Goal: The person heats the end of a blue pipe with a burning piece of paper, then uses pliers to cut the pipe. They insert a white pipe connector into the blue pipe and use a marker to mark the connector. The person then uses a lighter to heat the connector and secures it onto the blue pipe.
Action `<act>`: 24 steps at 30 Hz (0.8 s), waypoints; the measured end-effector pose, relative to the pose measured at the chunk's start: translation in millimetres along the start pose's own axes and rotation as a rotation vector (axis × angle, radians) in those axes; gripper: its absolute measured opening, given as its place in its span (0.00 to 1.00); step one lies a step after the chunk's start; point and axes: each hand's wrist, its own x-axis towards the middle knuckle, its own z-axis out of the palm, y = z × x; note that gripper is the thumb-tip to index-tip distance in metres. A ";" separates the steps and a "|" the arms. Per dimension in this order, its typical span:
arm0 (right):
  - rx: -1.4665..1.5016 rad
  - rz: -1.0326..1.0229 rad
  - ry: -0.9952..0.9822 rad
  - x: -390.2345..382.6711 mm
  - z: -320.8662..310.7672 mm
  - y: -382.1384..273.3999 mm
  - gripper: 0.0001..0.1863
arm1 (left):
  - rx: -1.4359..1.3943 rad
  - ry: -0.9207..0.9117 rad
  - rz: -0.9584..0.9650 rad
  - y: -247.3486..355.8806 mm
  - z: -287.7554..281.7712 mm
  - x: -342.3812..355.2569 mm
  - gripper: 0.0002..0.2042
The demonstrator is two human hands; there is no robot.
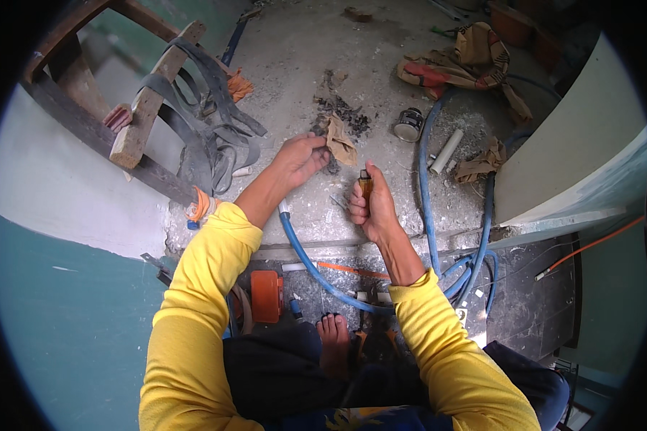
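On a rough concrete floor [295, 57], head view, looking straight down past the person's yellow sleeves and one bare foot [334, 343].

Left hand [300, 159]: reaches forward; fingers closed in a pinch on a crumpled scrap of brown paper [340, 140], which lies at the edge of a small heap of dark debris [345, 109].

Right hand [370, 207]: fingers closed in a fist round a small tool with an amber handle [366, 185], held upright, its top showing above the thumb. The working end is hidden inside the fist; kind of tool cannot be told.

Blue hose [310, 266]: runs from a pale fitting just below the left wrist, curves under the right forearm and joins a tangle of loops at the right. More blue hose climbs toward a heap of brown and red cloth [467, 61].

Also present: a short white pipe [447, 151] and a round metal can [408, 124], near each other, right of the hands; an orange box [266, 294] by the left elbow; grey webbing straps [212, 122] draped over a wooden frame [147, 100] at upper left; an orange cable [589, 248] at far right.

State of work, judged: early or mid-way. The paper is gripped but not lifted clear, the debris is unswept, the hose fitting lies untouched, and the tool is in hand but not applied to anything.
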 end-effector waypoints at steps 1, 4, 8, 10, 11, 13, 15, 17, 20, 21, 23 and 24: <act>0.012 0.012 0.005 0.6 0.8 -0.3 0.31 | 0.007 -0.003 -0.001 0.1 -0.3 -0.1 0.05; 0.034 0.037 0.023 2.1 3.7 -0.5 0.28 | 0.025 -0.013 -0.006 0.0 -2.5 0.4 0.05; 0.023 0.050 0.040 4.0 7.2 0.6 0.26 | 0.011 -0.016 -0.013 -2.1 -3.6 0.4 0.05; 0.015 0.053 0.042 4.7 7.8 0.2 0.26 | 0.000 -0.014 -0.011 -3.4 -1.0 -1.3 0.05; 0.011 0.051 0.043 5.2 7.6 0.1 0.26 | 0.001 -0.012 -0.009 -4.3 0.1 -2.3 0.05; 0.001 0.048 0.041 5.4 7.2 -0.5 0.26 | -0.004 -0.008 -0.007 -4.6 3.5 -4.5 0.05; -0.011 0.046 0.036 5.0 7.3 -1.3 0.25 | -0.015 0.000 -0.008 -4.5 4.3 -5.5 0.05; -0.014 0.036 0.022 6.5 6.4 0.8 0.25 | -0.007 -0.029 -0.011 -2.7 2.4 -5.0 0.05; -0.019 0.035 0.023 5.9 6.4 2.1 0.25 | -0.003 -0.032 -0.014 -2.5 2.3 -4.9 0.05; -0.020 0.037 0.026 5.4 6.6 2.3 0.25 | -0.003 -0.026 -0.014 -2.8 2.5 -4.9 0.05; -0.003 0.040 0.016 6.0 4.9 3.6 0.26 | 0.001 -0.010 -0.006 -3.5 3.0 -4.8 0.05; 0.005 0.041 0.011 6.3 4.2 3.9 0.27 | 0.003 -0.002 -0.001 -3.5 2.8 -4.5 0.05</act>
